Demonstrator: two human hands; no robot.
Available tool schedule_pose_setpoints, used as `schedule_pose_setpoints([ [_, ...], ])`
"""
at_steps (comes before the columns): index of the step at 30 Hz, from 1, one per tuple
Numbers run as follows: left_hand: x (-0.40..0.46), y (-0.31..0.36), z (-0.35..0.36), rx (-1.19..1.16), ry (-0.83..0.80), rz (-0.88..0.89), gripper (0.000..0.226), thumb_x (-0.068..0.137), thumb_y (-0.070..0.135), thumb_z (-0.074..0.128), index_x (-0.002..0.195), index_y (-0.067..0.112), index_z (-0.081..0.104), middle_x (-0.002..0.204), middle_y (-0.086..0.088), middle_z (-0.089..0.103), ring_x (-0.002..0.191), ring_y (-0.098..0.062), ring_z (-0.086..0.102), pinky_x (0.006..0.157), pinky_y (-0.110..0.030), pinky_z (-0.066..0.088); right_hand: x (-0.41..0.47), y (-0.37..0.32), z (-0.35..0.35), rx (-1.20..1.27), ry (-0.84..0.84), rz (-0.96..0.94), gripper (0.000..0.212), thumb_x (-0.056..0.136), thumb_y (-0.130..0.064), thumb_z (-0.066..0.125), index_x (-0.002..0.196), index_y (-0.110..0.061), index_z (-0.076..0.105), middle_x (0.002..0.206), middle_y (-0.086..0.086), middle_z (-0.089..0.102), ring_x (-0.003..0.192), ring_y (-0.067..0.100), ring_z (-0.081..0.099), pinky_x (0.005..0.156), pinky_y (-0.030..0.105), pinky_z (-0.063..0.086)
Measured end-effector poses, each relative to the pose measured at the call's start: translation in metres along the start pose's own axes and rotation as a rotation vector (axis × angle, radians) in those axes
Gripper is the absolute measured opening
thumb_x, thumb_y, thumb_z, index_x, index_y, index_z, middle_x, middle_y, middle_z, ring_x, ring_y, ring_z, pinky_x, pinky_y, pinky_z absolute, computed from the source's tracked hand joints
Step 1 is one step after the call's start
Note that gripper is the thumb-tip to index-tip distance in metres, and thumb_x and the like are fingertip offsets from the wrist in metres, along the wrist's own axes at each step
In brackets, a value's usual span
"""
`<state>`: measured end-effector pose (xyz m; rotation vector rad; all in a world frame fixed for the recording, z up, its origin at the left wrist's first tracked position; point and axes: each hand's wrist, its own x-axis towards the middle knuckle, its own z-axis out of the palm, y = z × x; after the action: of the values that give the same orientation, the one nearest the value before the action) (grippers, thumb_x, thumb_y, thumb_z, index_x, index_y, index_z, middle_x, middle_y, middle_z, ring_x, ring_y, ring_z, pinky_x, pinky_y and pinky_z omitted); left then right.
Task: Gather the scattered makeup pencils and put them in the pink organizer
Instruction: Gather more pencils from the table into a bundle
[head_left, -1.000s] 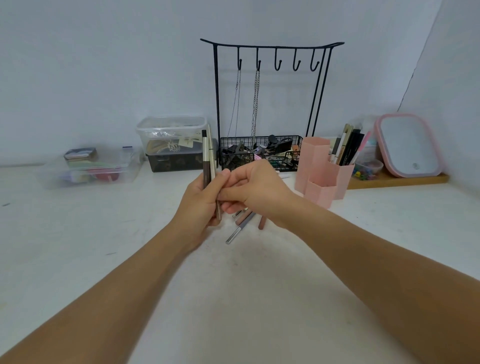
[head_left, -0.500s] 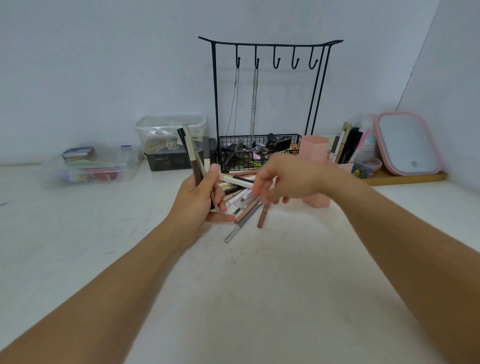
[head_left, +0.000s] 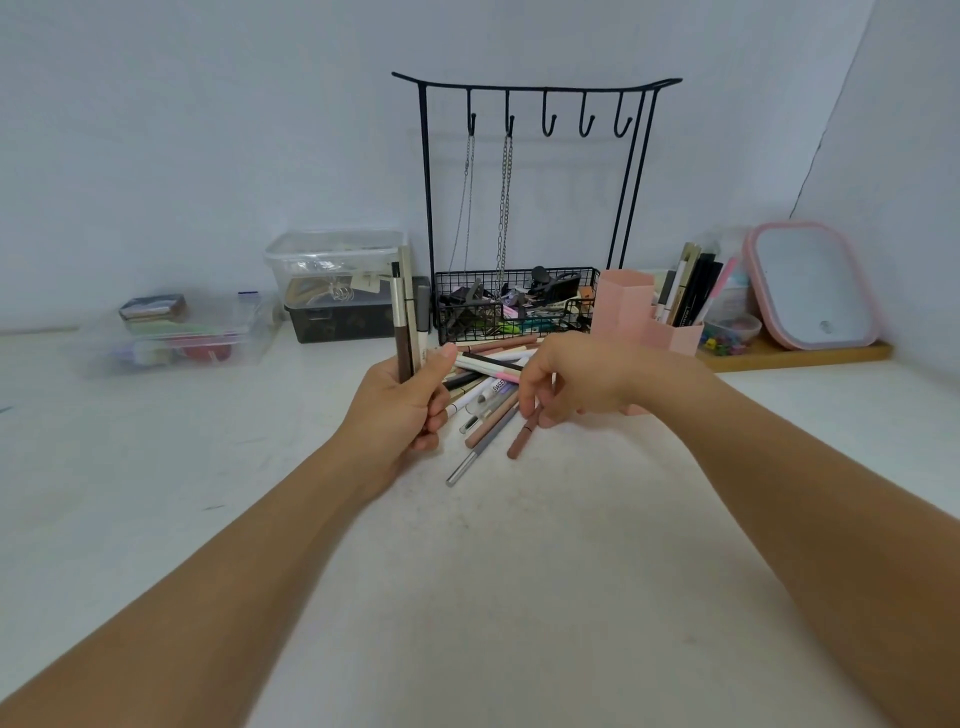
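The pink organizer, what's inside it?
In the pink organizer, the back-right cup holds upright pencils and pens, white, black and pink. The taller front-left cup shows nothing above its rim. Its inside is out of sight, and the right hand covers its base.

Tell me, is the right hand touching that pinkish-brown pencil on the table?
Touching. In the head view, the right hand's fingertips pinch the upper end of the pinkish-brown pencil, with no gap showing.

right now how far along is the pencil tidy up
Partly done. Several pencils already stand in the pink organizer. The left hand holds a small upright bunch, and the right hand is pinching a brown pencil from the pile left on the table.
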<state>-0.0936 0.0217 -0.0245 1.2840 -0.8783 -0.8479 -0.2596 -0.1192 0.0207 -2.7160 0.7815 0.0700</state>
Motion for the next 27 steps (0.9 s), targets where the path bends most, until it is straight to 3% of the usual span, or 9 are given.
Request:
schedule_pose_setpoints([
  [2, -0.001, 0.001, 0.001, 0.036, 0.012, -0.02, 0.036, 0.096, 0.047, 0.061, 0.095, 0.013, 0.052, 0.053, 0.002, 0.038, 0.045, -0.012, 0.033, 0.037, -0.02, 0.025, -0.002, 0.0, -0.001, 0.007, -0.006, -0.016, 0.013, 0.085, -0.013, 0.078, 0.094, -0.022, 0.077, 0.083, 0.003, 0.067, 0.078, 0.02, 0.065, 0.06, 0.024, 0.052],
  [5, -0.005, 0.005, 0.002, 0.034, 0.012, -0.071, 0.042, 0.097, 0.053, 0.056, 0.078, 0.017, 0.043, 0.052, 0.005, 0.03, 0.042, -0.011, 0.023, 0.037, -0.018, 0.019, -0.006, -0.001, -0.008, 0.128, 0.047, -0.051, 0.009, 0.092, -0.012, 0.071, 0.099, -0.017, 0.074, 0.091, 0.012, 0.069, 0.064, 0.007, 0.062, 0.055, 0.014, 0.049],
  [7, -0.006, 0.007, 0.003, 0.015, 0.004, -0.091, 0.048, 0.096, 0.056, 0.055, 0.067, 0.024, 0.034, 0.051, 0.006, 0.027, 0.043, -0.01, 0.018, 0.038, -0.019, 0.017, -0.009, -0.005, -0.013, 0.31, 0.117, -0.065, 0.008, 0.096, -0.013, 0.065, 0.102, -0.009, 0.068, 0.088, 0.012, 0.07, 0.064, 0.009, 0.064, 0.058, 0.021, 0.052],
  [11, -0.007, 0.01, 0.002, -0.035, -0.063, -0.109, 0.052, 0.092, 0.06, 0.057, 0.062, 0.027, 0.03, 0.054, 0.006, 0.021, 0.045, -0.01, 0.014, 0.038, -0.019, 0.015, -0.011, -0.028, -0.014, 0.795, 0.198, -0.132, 0.007, 0.099, -0.008, 0.06, 0.099, -0.002, 0.064, 0.085, 0.02, 0.067, 0.068, 0.022, 0.064, 0.06, 0.027, 0.056],
  [15, -0.01, 0.008, 0.003, -0.078, -0.184, -0.112, 0.047, 0.075, 0.065, 0.064, 0.057, 0.025, 0.046, 0.058, 0.003, 0.026, 0.046, -0.01, 0.015, 0.04, -0.02, 0.011, -0.009, -0.047, -0.01, 0.946, 0.253, -0.174, 0.008, 0.098, -0.006, 0.061, 0.098, 0.0, 0.066, 0.078, 0.012, 0.067, 0.062, 0.017, 0.061, 0.058, 0.023, 0.054],
  [20, -0.01, 0.005, 0.005, -0.077, -0.258, -0.09, 0.049, 0.064, 0.056, 0.073, 0.073, 0.016, 0.045, 0.06, 0.002, 0.04, 0.043, -0.007, 0.021, 0.034, -0.017, 0.017, -0.01, -0.053, -0.009, 1.019, 0.234, -0.157, 0.02, 0.097, -0.006, 0.061, 0.105, 0.012, 0.065, 0.077, 0.014, 0.069, 0.062, 0.015, 0.062, 0.057, 0.02, 0.055],
  [23, -0.011, 0.002, 0.005, -0.078, -0.272, -0.077, 0.039, 0.071, 0.048, 0.073, 0.078, 0.017, 0.05, 0.06, 0.001, 0.042, 0.042, -0.007, 0.023, 0.034, -0.016, 0.018, -0.01, -0.059, -0.004, 1.029, 0.242, -0.145, 0.013, 0.096, -0.005, 0.063, 0.099, 0.008, 0.066, 0.074, 0.012, 0.069, 0.059, 0.012, 0.064, 0.053, 0.018, 0.053],
  [27, -0.01, 0.003, 0.003, -0.034, -0.25, -0.065, 0.036, 0.074, 0.043, 0.074, 0.091, 0.016, 0.058, 0.059, 0.0, 0.046, 0.04, -0.007, 0.031, 0.032, -0.014, 0.02, -0.006, -0.063, 0.005, 0.954, 0.299, -0.133, 0.009, 0.09, -0.007, 0.072, 0.089, 0.001, 0.068, 0.08, 0.022, 0.073, 0.061, 0.015, 0.067, 0.057, 0.022, 0.055],
])
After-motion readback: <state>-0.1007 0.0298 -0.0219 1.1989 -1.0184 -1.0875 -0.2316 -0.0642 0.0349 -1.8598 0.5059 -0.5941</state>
